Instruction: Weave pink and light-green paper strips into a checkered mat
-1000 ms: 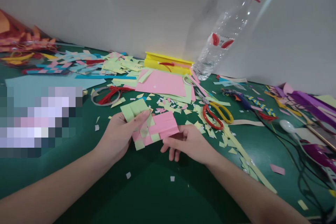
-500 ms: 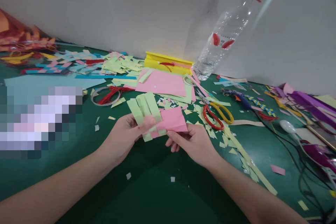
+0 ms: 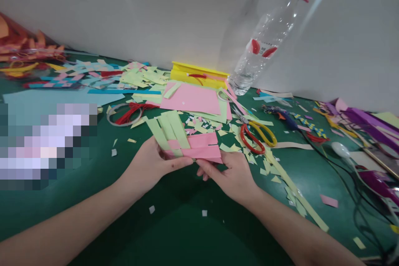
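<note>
Between my hands, above the green table, is a small weave of green and pink paper strips [image 3: 175, 143]. Its green strips fan up and away from me; the pink ones stick out to the right. My left hand [image 3: 156, 162] pinches the lower left of the weave, its thumb lying along the near edge. On the right, my right hand [image 3: 229, 172] grips the pink ends near the lower corner, thumb in front and fingers behind. The thumbs almost meet at the bottom edge. Fingers behind the paper are partly hidden.
Red-and-yellow-handled scissors [image 3: 254, 135] lie right of the weave among paper scraps. Pink paper sheets [image 3: 191, 97] lie behind it. A clear bottle [image 3: 264, 45] leans at the wall. A glue gun [image 3: 378, 183] with a cable is at far right. A tape ring [image 3: 116, 118] sits left.
My left thumb has slid down and right off the weave's face to its lower edge, uncovering the crossed strips. The pink ends have spread apart, showing a gap.
</note>
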The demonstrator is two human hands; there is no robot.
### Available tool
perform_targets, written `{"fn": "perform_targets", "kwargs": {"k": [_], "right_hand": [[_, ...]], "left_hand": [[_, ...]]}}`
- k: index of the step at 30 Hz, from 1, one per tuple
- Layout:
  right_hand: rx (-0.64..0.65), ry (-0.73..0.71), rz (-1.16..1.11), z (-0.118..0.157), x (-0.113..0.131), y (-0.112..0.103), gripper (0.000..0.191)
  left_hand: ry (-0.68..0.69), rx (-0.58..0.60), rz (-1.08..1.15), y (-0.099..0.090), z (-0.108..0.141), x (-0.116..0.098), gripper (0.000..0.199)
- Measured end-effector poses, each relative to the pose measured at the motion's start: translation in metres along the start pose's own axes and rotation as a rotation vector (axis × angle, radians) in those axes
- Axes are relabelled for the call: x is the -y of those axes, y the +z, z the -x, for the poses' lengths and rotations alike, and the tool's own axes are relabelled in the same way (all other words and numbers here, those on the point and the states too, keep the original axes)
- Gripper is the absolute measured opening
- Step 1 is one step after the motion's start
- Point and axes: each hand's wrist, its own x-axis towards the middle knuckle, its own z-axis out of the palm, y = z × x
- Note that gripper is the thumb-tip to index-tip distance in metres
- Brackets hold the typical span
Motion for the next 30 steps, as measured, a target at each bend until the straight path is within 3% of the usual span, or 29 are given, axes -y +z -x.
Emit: {"fn": "perform_targets", "kwargs": {"k": [4, 10, 18, 25, 28, 30], "right_hand": [[-0.005, -0.018, 0.059, 0.000, 0.001, -0.001, 0.024], [-0.050, -0.156, 0.242, -0.001, 0.002, -0.003, 0.027], [-0.114, -0.303, 0.370, 0.000, -0.002, -0.002, 0.028], [-0.048, -0.179, 0.231, 0.000, 0.002, -0.007, 0.027], [-0.089, -0.146, 0.163, 0.000, 0.004, -0.010, 0.019], [-0.131, -0.126, 0.146, 0.000, 0.004, -0.010, 0.027]], "left_hand": [[-0.006, -0.011, -0.094, 0.001, 0.001, -0.006, 0.037], [0.013, -0.050, -0.121, 0.002, 0.003, -0.012, 0.026], [0.041, -0.076, -0.153, 0.004, 0.004, -0.009, 0.027], [0.063, -0.101, -0.192, 0.002, 0.005, -0.008, 0.025], [0.053, -0.108, -0.217, 0.002, 0.005, -0.006, 0.025], [0.062, -0.104, -0.251, 0.002, 0.004, -0.005, 0.021]]}}
